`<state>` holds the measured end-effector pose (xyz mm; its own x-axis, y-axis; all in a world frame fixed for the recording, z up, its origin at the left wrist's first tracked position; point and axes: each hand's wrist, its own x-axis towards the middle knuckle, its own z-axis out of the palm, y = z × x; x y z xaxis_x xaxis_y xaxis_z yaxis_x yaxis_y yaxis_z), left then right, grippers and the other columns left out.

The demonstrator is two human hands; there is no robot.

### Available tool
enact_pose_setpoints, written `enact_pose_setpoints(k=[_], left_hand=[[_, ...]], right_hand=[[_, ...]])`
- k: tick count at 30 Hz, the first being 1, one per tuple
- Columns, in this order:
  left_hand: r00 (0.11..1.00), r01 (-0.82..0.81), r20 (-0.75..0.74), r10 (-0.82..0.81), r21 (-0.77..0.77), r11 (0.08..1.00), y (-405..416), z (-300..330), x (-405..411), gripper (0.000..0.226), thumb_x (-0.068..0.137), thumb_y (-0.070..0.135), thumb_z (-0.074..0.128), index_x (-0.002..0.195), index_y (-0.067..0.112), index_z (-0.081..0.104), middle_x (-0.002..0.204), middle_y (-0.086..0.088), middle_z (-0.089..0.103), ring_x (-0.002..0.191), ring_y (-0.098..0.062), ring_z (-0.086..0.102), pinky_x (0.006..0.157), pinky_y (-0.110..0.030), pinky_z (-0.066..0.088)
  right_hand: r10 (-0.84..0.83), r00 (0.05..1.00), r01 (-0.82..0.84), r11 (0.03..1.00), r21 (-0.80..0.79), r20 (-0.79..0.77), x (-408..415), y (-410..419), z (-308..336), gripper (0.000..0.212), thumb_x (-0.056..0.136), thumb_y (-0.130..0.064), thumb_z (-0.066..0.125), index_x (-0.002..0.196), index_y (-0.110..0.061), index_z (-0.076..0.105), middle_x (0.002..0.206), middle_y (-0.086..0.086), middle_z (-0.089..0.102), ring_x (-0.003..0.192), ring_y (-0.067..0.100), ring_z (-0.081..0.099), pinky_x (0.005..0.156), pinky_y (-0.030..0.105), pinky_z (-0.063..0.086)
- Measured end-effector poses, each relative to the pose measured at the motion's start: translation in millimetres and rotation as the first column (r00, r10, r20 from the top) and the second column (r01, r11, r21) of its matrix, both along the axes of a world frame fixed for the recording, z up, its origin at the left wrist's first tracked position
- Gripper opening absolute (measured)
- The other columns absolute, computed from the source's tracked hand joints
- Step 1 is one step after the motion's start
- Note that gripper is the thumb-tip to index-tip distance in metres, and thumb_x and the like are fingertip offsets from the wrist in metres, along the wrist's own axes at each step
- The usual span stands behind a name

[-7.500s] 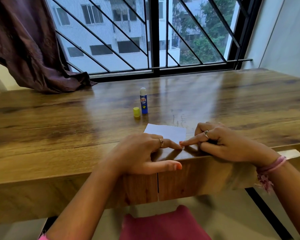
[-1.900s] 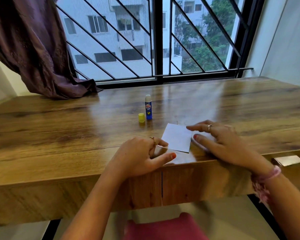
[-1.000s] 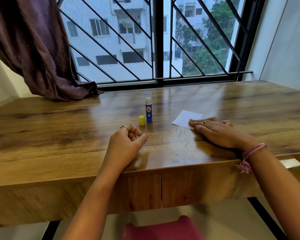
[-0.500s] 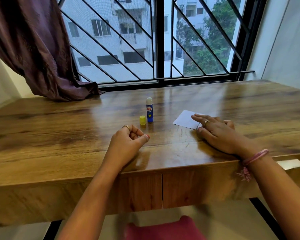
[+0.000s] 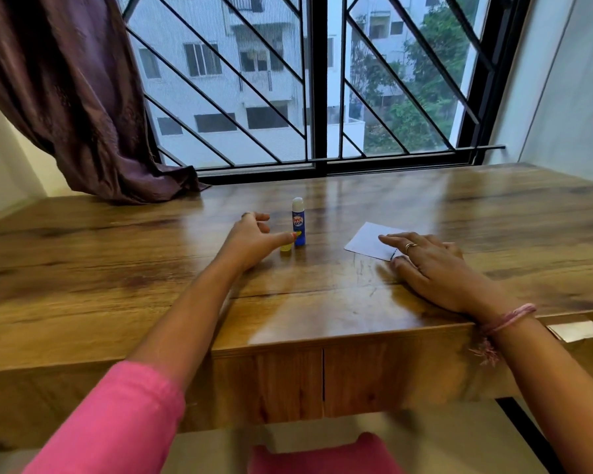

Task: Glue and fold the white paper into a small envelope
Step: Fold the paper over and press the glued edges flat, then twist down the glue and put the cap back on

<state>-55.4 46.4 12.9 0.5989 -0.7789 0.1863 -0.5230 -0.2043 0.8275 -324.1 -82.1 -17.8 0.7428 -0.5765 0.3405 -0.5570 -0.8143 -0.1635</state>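
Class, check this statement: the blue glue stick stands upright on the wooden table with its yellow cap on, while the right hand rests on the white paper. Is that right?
Not quite. The head view shows the blue glue stick standing upright on the wooden table with its yellow cap off, beside it, near the left hand. The right hand does rest on the white paper.

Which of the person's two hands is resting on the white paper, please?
The right hand: its fingers lie on the white paper, while the left hand reaches toward the glue stick.

Glossy wooden table [image 5: 117, 268], upright blue glue stick [image 5: 298, 223], yellow cap [image 5: 286, 248] beside it, folded white paper [image 5: 370, 240], curtain hem [image 5: 158, 186]
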Motion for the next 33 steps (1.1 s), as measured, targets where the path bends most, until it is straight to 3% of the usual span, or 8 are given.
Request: enact_pose_setpoints(k=[4, 8, 12, 18, 24, 26, 30, 33], left_hand=[[0.995, 0.087, 0.046, -0.083, -0.079, 0.993, -19.6, -0.9, -3.7, 0.074, 0.075, 0.043, 0.075, 0.135, 0.013, 0.043, 0.128, -0.002, 0.054, 0.105, -0.011, 0.049, 0.076, -0.018, 0.040], [0.996, 0.086, 0.009, -0.086, -0.161, 0.983, -32.0, -3.9, -8.8, 0.066, 0.078, 0.036, 0.075, 0.132, 0.010, 0.048, 0.124, 0.000, 0.058, 0.107, -0.011, 0.051, 0.082, -0.019, 0.040], [0.995, 0.095, -0.018, -0.100, -0.201, 0.975, -33.4, -7.7, -8.1, 0.047, 0.080, 0.024, 0.074, 0.122, 0.010, 0.057, 0.107, 0.001, 0.065, 0.097, -0.011, 0.062, 0.068, -0.009, 0.046], [0.989, 0.124, -0.048, -0.143, -0.277, 0.953, -28.2, -5.8, -9.2, 0.035, 0.078, 0.023, 0.076, 0.108, 0.009, 0.065, 0.101, -0.004, 0.072, 0.095, -0.013, 0.067, 0.086, -0.026, 0.051], [0.958, 0.160, -0.151, -0.244, -0.422, 0.892, -13.6, 2.2, -24.7, 0.021, 0.077, 0.018, 0.078, 0.095, 0.017, 0.067, 0.090, 0.001, 0.074, 0.086, -0.005, 0.070, 0.069, -0.009, 0.049], [0.939, 0.201, -0.175, -0.297, -0.422, 0.884, -8.6, 3.8, -29.6, 0.021, 0.077, 0.017, 0.078, 0.094, 0.016, 0.067, 0.088, 0.002, 0.075, 0.085, -0.006, 0.070, 0.068, -0.009, 0.049], [0.902, 0.279, -0.203, -0.381, -0.399, 0.873, -3.1, 7.7, -34.1, 0.023, 0.075, 0.020, 0.078, 0.095, 0.016, 0.067, 0.091, 0.000, 0.075, 0.089, -0.010, 0.070, 0.076, -0.017, 0.049], [0.867, 0.345, -0.211, -0.452, -0.400, 0.849, -0.4, 7.6, -37.0, 0.024, 0.073, 0.023, 0.078, 0.095, 0.018, 0.067, 0.091, 0.000, 0.075, 0.091, -0.012, 0.069, 0.075, -0.019, 0.051]], right_hand=[[0.000, 1.000, 0.000, 1.000, 0.010, 0.001, -0.2, -0.1, 0.2, 0.048, 0.098, -0.037, 0.029, 0.145, -0.034, 0.029, 0.150, -0.008, 0.034, 0.135, 0.018, 0.029, 0.097, 0.035, 0.019], [0.009, 1.000, -0.009, 1.000, 0.009, -0.002, -0.7, -0.4, -0.6, 0.049, 0.096, -0.039, 0.028, 0.145, -0.035, 0.029, 0.149, -0.008, 0.035, 0.134, 0.018, 0.031, 0.095, 0.035, 0.019], [0.014, 1.000, -0.014, 1.000, 0.004, -0.003, 0.1, -0.3, -0.7, 0.050, 0.096, -0.040, 0.027, 0.145, -0.035, 0.029, 0.149, -0.007, 0.036, 0.134, 0.018, 0.031, 0.097, 0.037, 0.021], [0.018, 0.999, -0.017, 0.999, -0.030, 0.030, 0.8, 11.5, 4.7, 0.046, 0.098, -0.036, 0.032, 0.144, -0.034, 0.032, 0.147, -0.010, 0.037, 0.134, 0.015, 0.030, 0.100, 0.035, 0.019], [0.072, 0.991, -0.066, 0.996, -0.057, 0.116, 8.5, 33.9, 9.6, 0.043, 0.094, -0.029, 0.046, 0.137, -0.028, 0.047, 0.139, -0.007, 0.048, 0.126, 0.018, 0.043, 0.100, 0.039, 0.031], [0.135, 0.973, -0.132, 0.991, -0.024, 0.189, 13.7, 42.9, 10.9, 0.035, 0.092, -0.024, 0.051, 0.127, -0.025, 0.058, 0.129, -0.004, 0.057, 0.114, 0.018, 0.055, 0.089, 0.040, 0.043], [0.177, 0.897, -0.248, 0.960, 0.129, 0.404, 26.5, 60.5, 9.7, 0.026, 0.090, -0.021, 0.058, 0.114, -0.025, 0.067, 0.106, -0.010, 0.068, 0.087, 0.002, 0.063, 0.070, 0.014, 0.044], [0.100, 0.837, -0.320, 0.887, 0.332, 0.539, 36.8, 70.4, 15.1, 0.031, 0.088, -0.030, 0.062, 0.119, -0.024, 0.062, 0.095, -0.012, 0.068, 0.076, 0.008, 0.067, 0.070, 0.024, 0.053]])
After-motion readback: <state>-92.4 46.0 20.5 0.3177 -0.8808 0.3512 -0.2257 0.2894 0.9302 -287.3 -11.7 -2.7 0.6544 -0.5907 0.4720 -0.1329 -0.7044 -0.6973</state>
